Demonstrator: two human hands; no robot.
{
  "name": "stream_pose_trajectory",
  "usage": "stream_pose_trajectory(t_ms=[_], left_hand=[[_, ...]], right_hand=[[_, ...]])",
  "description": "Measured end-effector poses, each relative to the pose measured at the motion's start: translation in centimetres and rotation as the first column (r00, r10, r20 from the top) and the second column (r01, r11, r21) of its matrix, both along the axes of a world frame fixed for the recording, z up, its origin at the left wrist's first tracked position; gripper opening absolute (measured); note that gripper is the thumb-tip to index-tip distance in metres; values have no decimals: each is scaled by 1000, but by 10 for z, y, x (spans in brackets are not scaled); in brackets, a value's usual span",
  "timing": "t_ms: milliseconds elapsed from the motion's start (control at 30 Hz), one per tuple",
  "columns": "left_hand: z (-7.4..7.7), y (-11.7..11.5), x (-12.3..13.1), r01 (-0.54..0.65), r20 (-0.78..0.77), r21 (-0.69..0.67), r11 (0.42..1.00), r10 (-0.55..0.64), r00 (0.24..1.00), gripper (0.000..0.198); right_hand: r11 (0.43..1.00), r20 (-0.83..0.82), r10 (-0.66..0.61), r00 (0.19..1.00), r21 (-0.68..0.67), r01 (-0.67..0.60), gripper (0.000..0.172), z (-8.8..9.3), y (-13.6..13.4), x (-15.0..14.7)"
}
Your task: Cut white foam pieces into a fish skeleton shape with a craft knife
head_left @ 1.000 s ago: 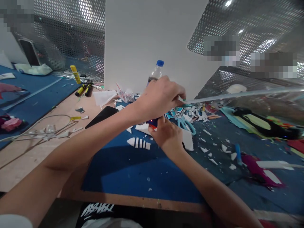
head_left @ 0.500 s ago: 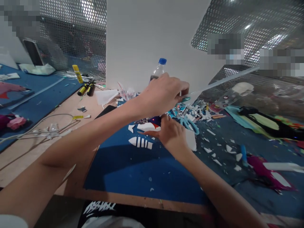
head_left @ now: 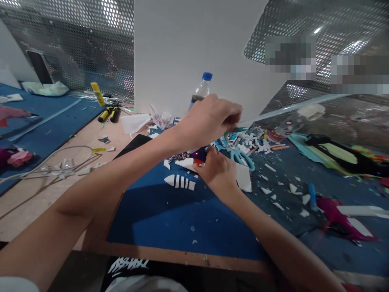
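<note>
My right hand [head_left: 217,170] wraps round a dark hot glue gun [head_left: 198,154] with a small red light and an orange trigger. Much of the gun is hidden by my hands. My left hand [head_left: 215,117] reaches across above it, fingers closed on the near end of a long translucent stick [head_left: 285,109], which looks like a glue stick and slants up to the right. Just below these fingers shows a teal edge [head_left: 240,129]. A white cut piece [head_left: 185,163] lies left of the gun, and several white strips with a pointed tip [head_left: 179,181] lie in front.
Behind my left hand stands a bottle with a blue cap [head_left: 207,76]. Blue scissors [head_left: 241,158] lie by a heap of scraps [head_left: 252,140]. A magenta glue gun [head_left: 343,219] rests at right, yellow-black pliers [head_left: 109,113] at left. A white cable [head_left: 60,152] crosses the left side.
My right index finger has curled from stretched out to the orange trigger. My left hand stays nearly in place, while the translucent stick's far end tilts slightly.
</note>
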State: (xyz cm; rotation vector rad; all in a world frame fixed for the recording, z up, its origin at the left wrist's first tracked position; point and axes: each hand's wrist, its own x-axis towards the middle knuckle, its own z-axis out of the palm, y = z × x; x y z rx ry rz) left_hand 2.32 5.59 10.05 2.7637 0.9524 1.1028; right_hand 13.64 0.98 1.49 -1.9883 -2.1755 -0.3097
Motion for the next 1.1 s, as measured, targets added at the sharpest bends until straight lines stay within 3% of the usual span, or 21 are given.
stream_pose_trajectory(t_ms=[333, 533, 733, 900, 1100], left_hand=[[-7, 2, -3, -36, 50, -6, 999, 36, 998, 15], [-11, -7, -13, -79, -8, -2, 997, 79, 997, 11], [-12, -12, -33, -77, 71, -48, 996, 80, 994, 31], [-11, -9, -17, -51, -11, -93, 994, 50, 999, 33], [-16, -6, -4, -72, -44, -26, 997, 71, 997, 15]], right_hand=[[1000, -1, 7, 1000, 27, -7, 27, -2, 1, 0], [994, 22, 76, 997, 77, -77, 22, -8, 1, 1], [985, 47, 153, 987, 74, -156, 25, -13, 1, 0], [997, 41, 73, 997, 0, -73, 26, -10, 0, -9], [997, 40, 83, 996, 4, -83, 28, -11, -1, -11]])
